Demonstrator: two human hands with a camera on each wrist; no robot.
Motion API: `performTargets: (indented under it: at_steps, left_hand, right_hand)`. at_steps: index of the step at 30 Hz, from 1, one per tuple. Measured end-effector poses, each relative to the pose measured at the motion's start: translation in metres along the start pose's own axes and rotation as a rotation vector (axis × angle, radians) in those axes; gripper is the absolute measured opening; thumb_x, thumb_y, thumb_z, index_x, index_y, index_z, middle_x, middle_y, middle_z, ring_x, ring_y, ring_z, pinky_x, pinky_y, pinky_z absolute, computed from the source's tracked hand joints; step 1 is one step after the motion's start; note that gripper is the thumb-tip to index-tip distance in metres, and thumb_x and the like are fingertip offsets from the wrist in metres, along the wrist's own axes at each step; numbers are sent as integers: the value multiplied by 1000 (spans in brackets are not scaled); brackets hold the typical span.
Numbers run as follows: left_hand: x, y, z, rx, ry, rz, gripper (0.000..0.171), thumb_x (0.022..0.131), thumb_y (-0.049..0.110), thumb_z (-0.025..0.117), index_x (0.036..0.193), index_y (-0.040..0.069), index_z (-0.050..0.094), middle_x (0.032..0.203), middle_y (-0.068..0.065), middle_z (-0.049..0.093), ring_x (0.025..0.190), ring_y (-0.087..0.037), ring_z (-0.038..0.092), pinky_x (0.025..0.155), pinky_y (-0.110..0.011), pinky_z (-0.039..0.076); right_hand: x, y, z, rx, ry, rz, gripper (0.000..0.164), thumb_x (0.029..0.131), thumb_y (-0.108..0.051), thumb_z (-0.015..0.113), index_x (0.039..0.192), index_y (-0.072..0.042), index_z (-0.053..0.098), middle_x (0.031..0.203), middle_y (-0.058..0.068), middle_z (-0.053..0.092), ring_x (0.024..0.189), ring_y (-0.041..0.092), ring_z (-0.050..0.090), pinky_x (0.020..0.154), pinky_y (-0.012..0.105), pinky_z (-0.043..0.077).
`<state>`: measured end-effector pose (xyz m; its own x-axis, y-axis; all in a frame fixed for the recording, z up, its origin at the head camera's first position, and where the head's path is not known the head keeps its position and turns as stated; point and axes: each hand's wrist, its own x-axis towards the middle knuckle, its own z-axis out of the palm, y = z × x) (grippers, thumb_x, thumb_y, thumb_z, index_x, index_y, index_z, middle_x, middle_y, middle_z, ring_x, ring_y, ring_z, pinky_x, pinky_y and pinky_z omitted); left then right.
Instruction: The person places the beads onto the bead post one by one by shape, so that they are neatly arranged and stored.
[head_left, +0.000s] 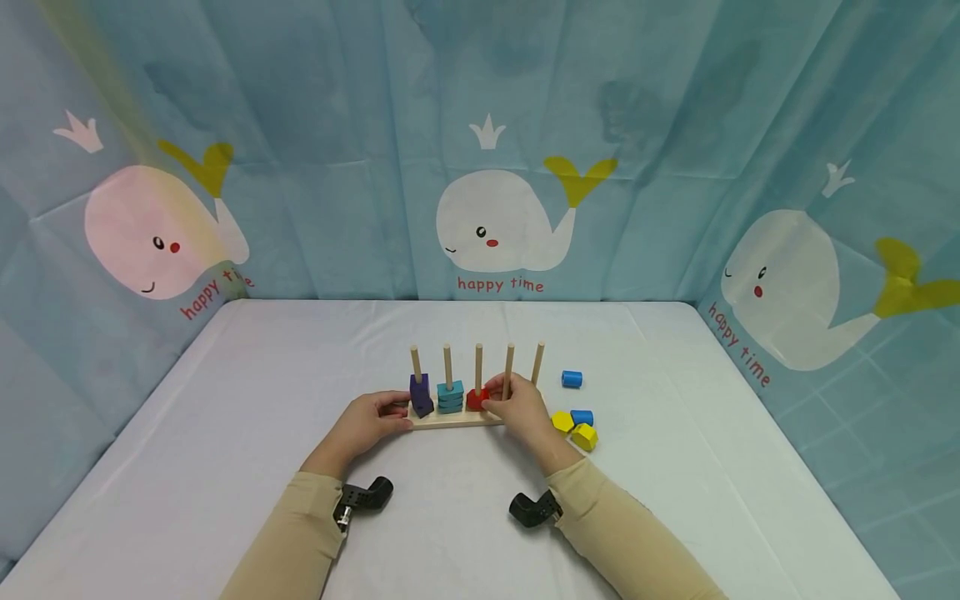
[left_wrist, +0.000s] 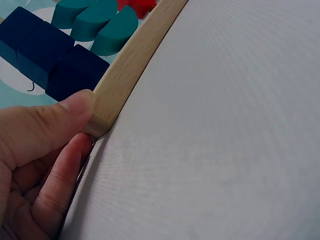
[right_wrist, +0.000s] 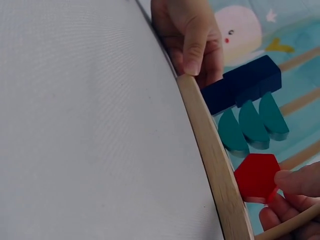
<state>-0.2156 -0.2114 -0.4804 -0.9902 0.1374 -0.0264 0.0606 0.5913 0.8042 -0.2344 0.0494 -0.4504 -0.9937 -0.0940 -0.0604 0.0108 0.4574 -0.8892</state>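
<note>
A wooden peg board [head_left: 457, 422] with a row of upright pegs stands on the table. My left hand [head_left: 363, 423] grips its left end, the thumb against the corner in the left wrist view. Stacked dark blue blocks [left_wrist: 45, 47] sit on the leftmost peg, and three teal half-round blocks [right_wrist: 254, 125] fill the one beside it. On the middle peg is a red angular block [right_wrist: 257, 177], pinched between the thumb and fingers of my right hand [head_left: 521, 412]. The two pegs further right hold no blocks that I can see; the right hand partly covers their bases.
Right of the board lie a blue cylinder [head_left: 572, 379], a second blue cylinder [head_left: 582, 417], a yellow hexagonal block [head_left: 562, 422] and another yellow block [head_left: 584, 437]. A whale-print curtain [head_left: 337, 208] borders the white table [head_left: 300, 358].
</note>
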Motion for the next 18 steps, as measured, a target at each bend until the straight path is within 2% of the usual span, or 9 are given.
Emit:
performTargets:
  at_steps: [5, 9, 15, 18]
  left_hand:
    - [-1, 0, 0, -1, 0, 5, 50, 74, 25, 76, 119, 10, 61, 97, 0, 66, 90, -12, 60, 84, -37, 46]
    - [0, 0, 0, 1, -3, 10, 50, 74, 25, 76, 119, 10, 61, 96, 1, 66, 89, -12, 59, 83, -37, 46]
    - [-1, 0, 0, -2, 1, 5, 50, 74, 25, 76, 119, 10, 61, 96, 1, 66, 89, -12, 59, 82, -36, 47]
    - [-1, 0, 0, -10, 1, 0, 50, 74, 24, 76, 119, 10, 61, 96, 1, 66, 88, -12, 59, 82, -36, 47]
  right_hand:
    - [-2, 0, -4, -1, -16, -50, 22, 81, -9, 69, 102, -9, 62, 96, 5, 63, 86, 18, 59, 81, 34, 48]
    - [-7, -3, -9, 24, -29, -88, 28, 82, -8, 67, 110, -7, 61, 105, 7, 64, 94, 22, 59, 85, 35, 48]
    - [-15, -11, -21, 21, -54, -113, 43, 85, -11, 65, 126, -5, 53, 120, 10, 59, 114, 28, 52, 95, 40, 40]
    - [-18, -14, -28, 18, -70, -133, 47, 85, -11, 65, 129, -6, 50, 126, 9, 56, 119, 27, 49, 97, 41, 38]
